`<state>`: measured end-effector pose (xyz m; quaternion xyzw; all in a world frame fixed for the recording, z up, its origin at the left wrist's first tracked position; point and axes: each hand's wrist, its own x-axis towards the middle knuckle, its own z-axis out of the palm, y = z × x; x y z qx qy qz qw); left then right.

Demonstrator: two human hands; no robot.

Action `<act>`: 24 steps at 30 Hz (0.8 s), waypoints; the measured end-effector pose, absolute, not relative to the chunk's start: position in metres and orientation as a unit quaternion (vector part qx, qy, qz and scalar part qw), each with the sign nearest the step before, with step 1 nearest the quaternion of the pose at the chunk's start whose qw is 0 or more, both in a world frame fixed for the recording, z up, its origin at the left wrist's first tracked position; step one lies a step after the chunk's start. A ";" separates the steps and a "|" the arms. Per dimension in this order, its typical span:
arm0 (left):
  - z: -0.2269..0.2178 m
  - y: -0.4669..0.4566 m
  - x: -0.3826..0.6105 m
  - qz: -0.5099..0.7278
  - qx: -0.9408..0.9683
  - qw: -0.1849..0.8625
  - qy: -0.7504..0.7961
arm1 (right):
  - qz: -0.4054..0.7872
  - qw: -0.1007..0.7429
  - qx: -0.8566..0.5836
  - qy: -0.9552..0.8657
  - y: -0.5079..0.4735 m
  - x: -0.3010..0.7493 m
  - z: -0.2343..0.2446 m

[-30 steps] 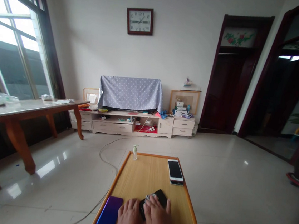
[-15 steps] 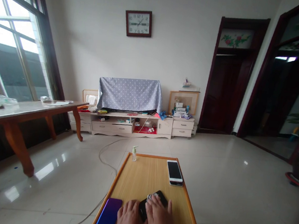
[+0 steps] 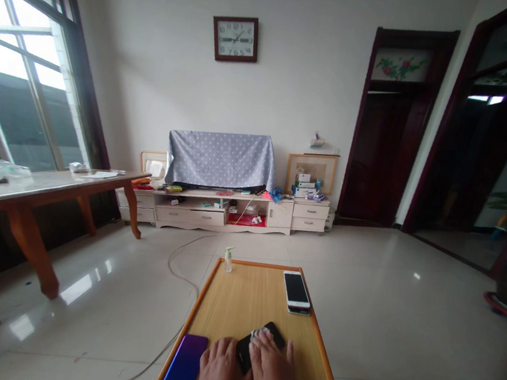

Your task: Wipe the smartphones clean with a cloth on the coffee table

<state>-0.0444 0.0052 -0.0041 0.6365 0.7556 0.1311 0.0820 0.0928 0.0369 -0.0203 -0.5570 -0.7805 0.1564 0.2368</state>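
Note:
A black phone (image 3: 242, 355) lies aslant on the small wooden table, partly covered by my hands. My left hand (image 3: 222, 372) grips its near left end, fingers along one side and thumb by the lower edge. With bent fingers, my right hand (image 3: 271, 363) presses a crumpled whitish wipe (image 3: 260, 332) onto the phone's upper part. Most of the wipe is under the fingers. Left of my left hand lies a purple-blue phone (image 3: 183, 365), back side up. A white phone (image 3: 296, 290) with a dark screen rests at the far right on top of another device.
A small clear pump bottle (image 3: 228, 260) stands at the far left corner of the wooden table (image 3: 251, 293). A cable (image 3: 171, 266) runs along the floor on the left. Beyond are a low white cabinet (image 3: 190, 216) and a larger table (image 3: 53, 182).
My right hand and the wipe have shifted very slightly to the right on the black phone. My left hand stays in nearly the same place.

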 end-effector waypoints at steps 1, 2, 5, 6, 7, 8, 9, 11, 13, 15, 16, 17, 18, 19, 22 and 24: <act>-0.006 0.006 -0.046 0.130 0.638 0.085 0.754 | 0.166 0.234 -0.547 -0.787 0.034 0.090 -0.022; -0.008 0.006 -0.048 0.128 0.641 0.088 0.752 | 0.177 0.230 -0.532 -0.795 0.030 0.087 -0.025; -0.014 0.007 -0.054 0.116 0.649 0.097 0.746 | 0.195 0.234 -0.492 -0.816 0.019 0.080 -0.033; -0.015 0.007 -0.055 0.112 0.650 0.096 0.746 | 0.195 0.239 -0.487 -0.817 0.016 0.079 -0.034; -0.015 0.006 -0.055 0.107 0.650 0.096 0.746 | 0.194 0.242 -0.486 -0.817 0.015 0.080 -0.035; -0.014 0.006 -0.054 0.104 0.649 0.094 0.748 | 0.195 0.243 -0.489 -0.815 0.016 0.082 -0.034; -0.013 0.005 -0.053 0.102 0.648 0.092 0.750 | 0.196 0.243 -0.494 -0.811 0.017 0.085 -0.032; -0.009 0.005 -0.049 0.106 0.644 0.085 0.753 | 0.196 0.242 -0.511 -0.801 0.023 0.093 -0.026; -0.006 0.004 -0.046 0.117 0.638 0.080 0.757 | 0.187 0.247 -0.534 -0.787 0.028 0.099 -0.022; -0.004 0.004 -0.045 0.116 0.635 0.082 0.759 | 0.181 0.244 -0.541 -0.784 0.029 0.100 -0.020; -0.005 0.004 -0.045 0.111 0.636 0.086 0.759 | 0.180 0.239 -0.536 -0.789 0.028 0.098 -0.021; -0.006 0.005 -0.047 0.104 0.638 0.089 0.758 | 0.177 0.234 -0.526 -0.798 0.026 0.096 -0.023; -0.007 0.005 -0.048 0.098 0.640 0.092 0.756 | 0.172 0.232 -0.515 -0.807 0.023 0.092 -0.026; -0.008 0.005 -0.050 0.092 0.643 0.094 0.754 | 0.164 0.235 -0.507 -0.813 0.020 0.089 -0.028; -0.011 0.005 -0.053 0.092 0.647 0.091 0.752 | 0.153 0.252 -0.500 -0.814 0.012 0.084 -0.034; -0.011 0.005 -0.053 0.101 0.650 0.090 0.748 | 0.177 0.248 -0.504 -0.808 0.012 0.089 -0.033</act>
